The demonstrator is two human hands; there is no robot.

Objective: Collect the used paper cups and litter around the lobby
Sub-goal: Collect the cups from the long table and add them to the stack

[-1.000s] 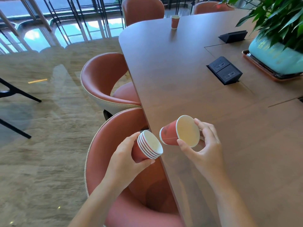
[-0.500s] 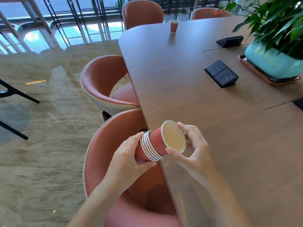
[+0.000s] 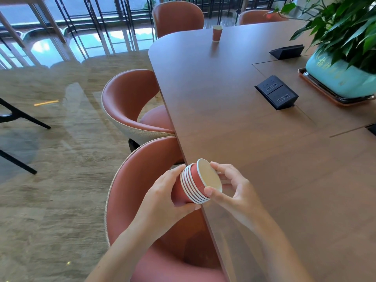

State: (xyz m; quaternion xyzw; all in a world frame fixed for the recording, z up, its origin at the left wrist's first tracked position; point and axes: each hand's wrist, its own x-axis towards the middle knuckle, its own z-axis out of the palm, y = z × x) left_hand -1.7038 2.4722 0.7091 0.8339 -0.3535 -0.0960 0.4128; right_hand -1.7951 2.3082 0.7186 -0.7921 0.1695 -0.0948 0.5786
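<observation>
A stack of several red paper cups with white rims (image 3: 193,185) lies on its side at the near edge of the brown table (image 3: 234,102). My left hand (image 3: 162,200) grips the stack's base end. My right hand (image 3: 234,190) pinches the rim of the topmost cup (image 3: 208,176), thumb below and fingers above, and that cup sits deep in the stack. Another red paper cup (image 3: 216,33) stands upright at the table's far end.
Red padded chairs (image 3: 130,102) line the table's left side, one (image 3: 142,200) directly under my hands. Two black socket boxes (image 3: 276,92) rise from the tabletop. A potted plant in a teal pot (image 3: 341,78) stands on a tray at the right. Polished floor spreads left.
My right hand brought the single cup to the stack held by my left hand and pushed it in, so its rim now sits just above the other rims.
</observation>
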